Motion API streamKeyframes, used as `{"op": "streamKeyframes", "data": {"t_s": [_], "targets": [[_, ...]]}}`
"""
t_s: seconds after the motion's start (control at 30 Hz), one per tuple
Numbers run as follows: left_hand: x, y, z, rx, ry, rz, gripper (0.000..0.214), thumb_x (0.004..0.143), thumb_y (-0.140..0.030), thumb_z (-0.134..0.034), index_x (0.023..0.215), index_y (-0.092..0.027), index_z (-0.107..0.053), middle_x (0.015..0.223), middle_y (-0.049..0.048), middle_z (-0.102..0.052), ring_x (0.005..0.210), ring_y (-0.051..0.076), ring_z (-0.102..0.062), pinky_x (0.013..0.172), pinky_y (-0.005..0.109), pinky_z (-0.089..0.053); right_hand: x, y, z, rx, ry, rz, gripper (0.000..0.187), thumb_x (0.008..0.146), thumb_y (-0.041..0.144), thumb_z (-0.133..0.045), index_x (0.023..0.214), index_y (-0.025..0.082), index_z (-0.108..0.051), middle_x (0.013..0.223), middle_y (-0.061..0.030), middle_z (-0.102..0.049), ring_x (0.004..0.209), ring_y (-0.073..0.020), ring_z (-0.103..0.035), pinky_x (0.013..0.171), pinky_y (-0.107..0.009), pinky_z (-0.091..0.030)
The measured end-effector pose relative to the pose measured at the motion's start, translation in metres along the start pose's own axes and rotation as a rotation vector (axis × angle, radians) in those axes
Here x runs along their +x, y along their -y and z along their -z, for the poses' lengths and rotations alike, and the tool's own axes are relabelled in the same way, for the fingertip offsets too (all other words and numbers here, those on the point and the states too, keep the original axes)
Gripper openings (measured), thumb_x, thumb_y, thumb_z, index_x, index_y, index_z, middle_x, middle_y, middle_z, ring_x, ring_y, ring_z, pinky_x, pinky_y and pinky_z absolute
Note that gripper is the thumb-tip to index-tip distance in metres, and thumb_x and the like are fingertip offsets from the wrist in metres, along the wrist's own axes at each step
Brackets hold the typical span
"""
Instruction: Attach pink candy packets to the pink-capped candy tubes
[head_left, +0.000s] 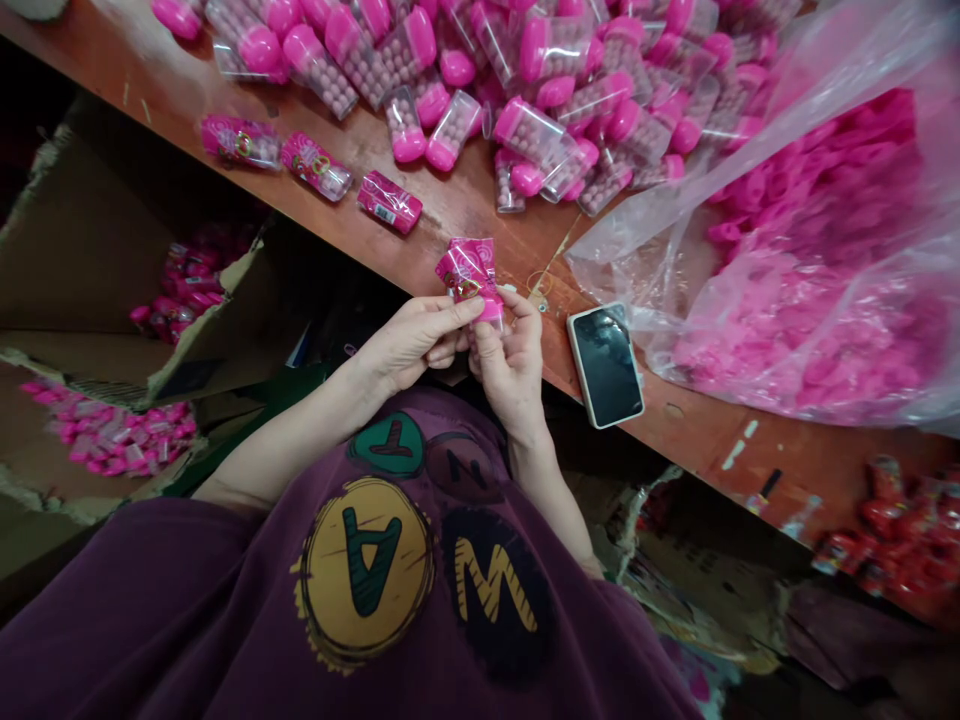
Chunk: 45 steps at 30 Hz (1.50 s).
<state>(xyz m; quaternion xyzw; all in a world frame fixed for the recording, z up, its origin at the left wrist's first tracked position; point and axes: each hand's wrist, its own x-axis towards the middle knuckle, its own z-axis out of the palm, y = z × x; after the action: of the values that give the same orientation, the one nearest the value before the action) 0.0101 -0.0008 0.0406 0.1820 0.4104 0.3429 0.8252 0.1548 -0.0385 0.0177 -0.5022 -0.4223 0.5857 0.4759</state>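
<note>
Close to the table's front edge, my left hand [416, 342] pinches a printed pink plastic sleeve [466, 268] with thumb and fingers. My right hand [517, 360] is closed around a small clear candy bottle [490, 308] with a pink cap, whose capped end meets the sleeve's lower end. Fingers partly hide the bottle, so how far the sleeve covers it I cannot tell. Beyond my hands, several sleeved bottles [316, 166] lie in a row on the table. Behind them is a large heap of unsleeved candy bottles [555, 120] filled with pale pink balls.
A phone [607, 365] lies at the table edge, right of my hands. A clear plastic bag [817, 330] of pink pieces covers the right side of the wooden table [450, 205]. Red packages [900, 525] sit far right. Open cardboard boxes [97, 220] with pink items stand below left.
</note>
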Motion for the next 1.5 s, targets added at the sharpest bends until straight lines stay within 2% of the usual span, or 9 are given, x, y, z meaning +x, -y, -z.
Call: {"op": "streamKeyframes", "data": {"t_s": [0.1,0.27,0.47,0.6,0.77,0.97,1.13,1.23,1.5], "targets": [[-0.001,0.003,-0.003,-0.004,-0.052,-0.004,0.036,0.086,-0.041,-0.087,0.077,-0.012,-0.068,0.058,-0.0056,-0.052,0.039,-0.001,-0.029,0.039,0.018,-0.018,0.000,-0.003,-0.002,-0.007,-0.015,-0.016,0.049,0.098,0.056,-0.071,0.131,0.031,-0.045,0.091,0.0025,-0.061,0.061,-0.0085,-0.053,0.047,-0.021,-0.040],[-0.001,0.000,-0.003,0.015,-0.092,-0.039,0.032,0.087,-0.037,-0.087,0.078,-0.012,-0.068,0.058,-0.0053,-0.055,0.039,-0.001,-0.029,0.039,0.017,-0.017,-0.002,0.002,0.000,0.071,0.044,-0.054,0.050,0.097,0.057,-0.073,0.126,0.032,-0.041,0.076,0.0100,-0.056,0.044,-0.0049,-0.039,0.042,-0.021,-0.033],[-0.002,-0.006,0.002,0.043,-0.109,-0.078,0.035,0.086,-0.035,-0.089,0.074,-0.013,-0.065,0.050,-0.0083,-0.044,0.037,0.000,-0.031,0.039,0.018,-0.018,-0.005,0.005,0.010,0.109,0.132,-0.111,0.056,0.099,0.059,-0.069,0.136,0.032,-0.037,0.080,0.0080,-0.065,0.045,-0.0066,-0.045,0.044,-0.023,-0.038],[0.000,-0.005,0.001,0.091,-0.139,-0.089,0.038,0.084,-0.040,-0.090,0.074,-0.014,-0.065,0.048,-0.0068,-0.048,0.035,0.000,-0.033,0.038,0.019,-0.016,-0.005,-0.001,0.006,0.148,0.112,-0.130,0.054,0.100,0.061,-0.066,0.136,0.033,-0.037,0.078,0.0086,-0.062,0.043,-0.0065,-0.040,0.042,-0.023,-0.034],[0.001,-0.003,-0.001,0.087,-0.205,-0.089,0.041,0.085,-0.042,-0.089,0.071,-0.014,-0.063,0.045,-0.0079,-0.045,0.034,0.000,-0.030,0.038,0.020,-0.016,-0.006,-0.003,-0.009,0.050,-0.007,-0.103,0.053,0.099,0.061,-0.067,0.135,0.037,-0.038,0.083,0.0057,-0.061,0.049,-0.0096,-0.046,0.044,-0.025,-0.037],[-0.002,0.004,0.000,0.079,-0.157,-0.106,0.041,0.089,-0.044,-0.085,0.073,-0.015,-0.061,0.051,-0.0029,-0.057,0.036,0.001,-0.035,0.040,0.020,-0.021,-0.004,-0.002,-0.005,0.249,0.081,-0.188,0.055,0.098,0.059,-0.067,0.135,0.033,-0.037,0.074,0.0092,-0.061,0.039,-0.0061,-0.035,0.039,-0.023,-0.030],[0.001,-0.004,0.006,0.029,-0.064,-0.055,0.037,0.091,-0.042,-0.084,0.078,-0.014,-0.063,0.053,-0.0048,-0.055,0.037,0.001,-0.035,0.040,0.019,-0.021,-0.004,0.000,-0.005,0.175,0.036,-0.126,0.052,0.098,0.055,-0.072,0.133,0.034,-0.040,0.078,0.0088,-0.061,0.041,-0.0047,-0.039,0.039,-0.021,-0.029],[0.003,-0.006,0.008,-0.007,-0.080,-0.072,0.039,0.090,-0.039,-0.084,0.073,-0.015,-0.059,0.048,-0.0077,-0.047,0.035,0.000,-0.032,0.039,0.019,-0.019,-0.006,0.000,-0.007,0.149,0.066,-0.140,0.053,0.099,0.061,-0.067,0.134,0.034,-0.039,0.077,0.0086,-0.061,0.040,-0.0054,-0.038,0.039,-0.022,-0.030],[-0.003,0.016,-0.001,-0.033,-0.178,-0.099,0.038,0.087,-0.038,-0.088,0.073,-0.014,-0.062,0.054,-0.0065,-0.054,0.035,0.000,-0.036,0.037,0.019,-0.021,-0.007,-0.006,-0.012,0.064,0.003,-0.103,0.050,0.100,0.057,-0.065,0.136,0.037,-0.038,0.082,0.0068,-0.060,0.045,-0.0080,-0.042,0.042,-0.025,-0.034]]}}
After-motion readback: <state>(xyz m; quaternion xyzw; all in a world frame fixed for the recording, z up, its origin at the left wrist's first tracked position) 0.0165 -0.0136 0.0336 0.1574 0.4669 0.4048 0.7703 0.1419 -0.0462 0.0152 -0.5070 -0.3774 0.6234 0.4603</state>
